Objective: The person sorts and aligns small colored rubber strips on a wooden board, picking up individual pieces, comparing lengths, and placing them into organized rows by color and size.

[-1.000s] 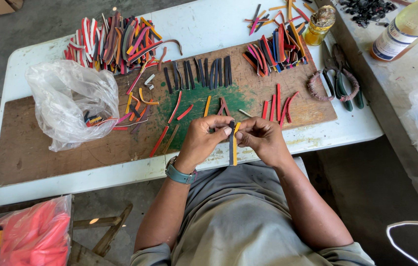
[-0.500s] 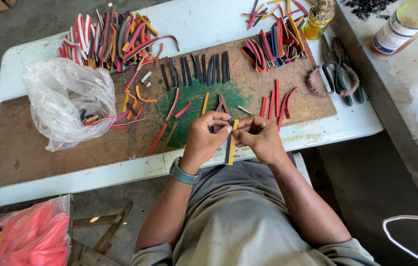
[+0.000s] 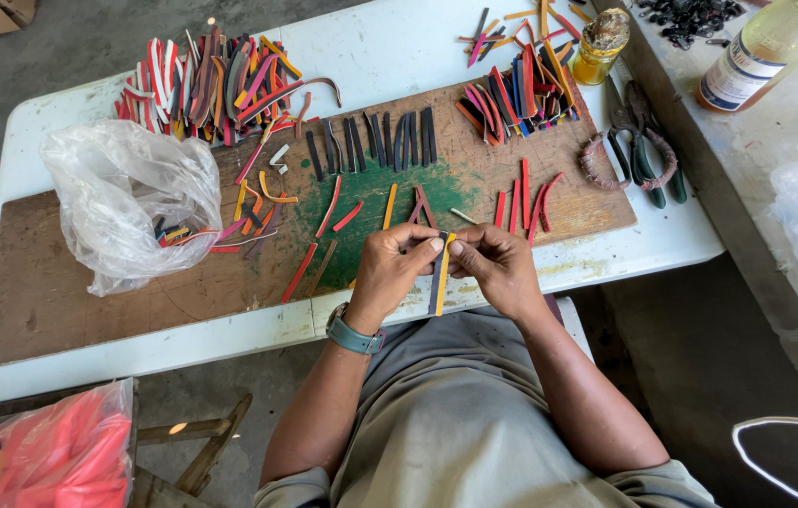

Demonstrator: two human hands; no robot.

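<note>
In the head view, our left hand (image 3: 397,268) and right hand (image 3: 493,266) meet at the near edge of the worktop (image 3: 70,372), fingertips closed together on a small stack of strips (image 3: 439,277), a yellow one lying against a dark one, which hangs upright below our fingers, just over the near edge of the wooden board (image 3: 88,292). Compared with a second ago, the stack has shifted slightly: earlier it sat a little lower between our hands, and half a second ago it tilted; now it hangs straight, with both thumbs pinched on its upper end, so we judge that we are squaring the two strips together. The hands themselves have hardly moved from their spot. Nothing else on the board has changed place. The red strips (image 3: 523,199) lie just beyond our right hand, the row of dark strips (image 3: 375,143) sits further toward the far edge, and the clear plastic bag (image 3: 131,202) rests toward the left end. The heap of mixed coloured strips (image 3: 211,85) stays at the far left corner, and the pliers (image 3: 646,155) lie by the right edge, near the small yellow jar (image 3: 601,42).
</note>
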